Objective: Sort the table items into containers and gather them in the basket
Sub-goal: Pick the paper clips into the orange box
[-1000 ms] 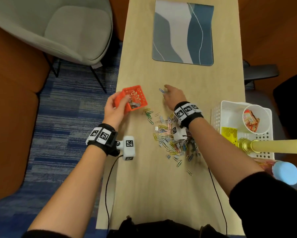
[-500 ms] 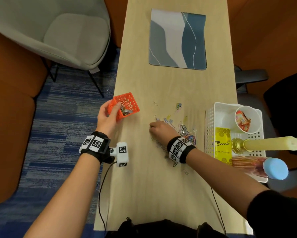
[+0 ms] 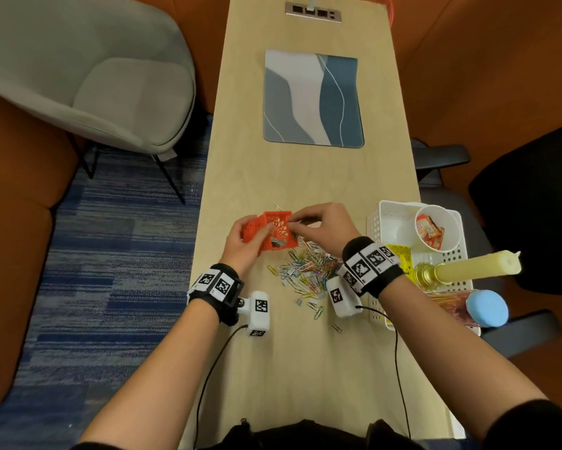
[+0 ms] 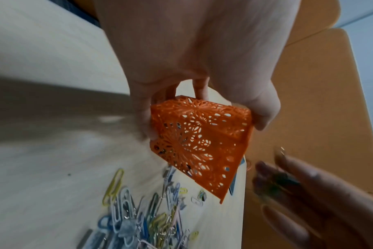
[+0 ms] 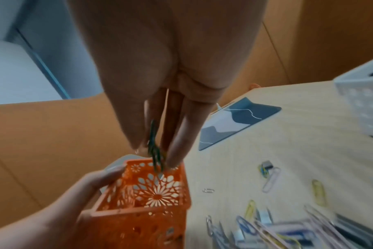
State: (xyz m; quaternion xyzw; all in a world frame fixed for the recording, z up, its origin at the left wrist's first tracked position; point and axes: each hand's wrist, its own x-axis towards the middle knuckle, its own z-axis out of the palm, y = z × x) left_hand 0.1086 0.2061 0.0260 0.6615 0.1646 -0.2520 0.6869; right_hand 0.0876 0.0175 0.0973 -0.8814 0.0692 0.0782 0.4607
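Left hand (image 3: 244, 245) grips a tilted orange lattice plastic box (image 3: 278, 233). Right hand (image 3: 321, 227) pinches green wire paper clips (image 5: 154, 150) over its rim.

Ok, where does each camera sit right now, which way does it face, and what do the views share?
Head: worn on the head, looking down the wooden table; shows both forearms, the left hand and right hand.
Left wrist: on the left wrist, looking along the fingers that hold the orange container; right hand blurred at lower right.
Right wrist: on the right wrist, looking along fingers pinching green paper clips over the container.
Shared: all three show the orange container and the loose clip pile.
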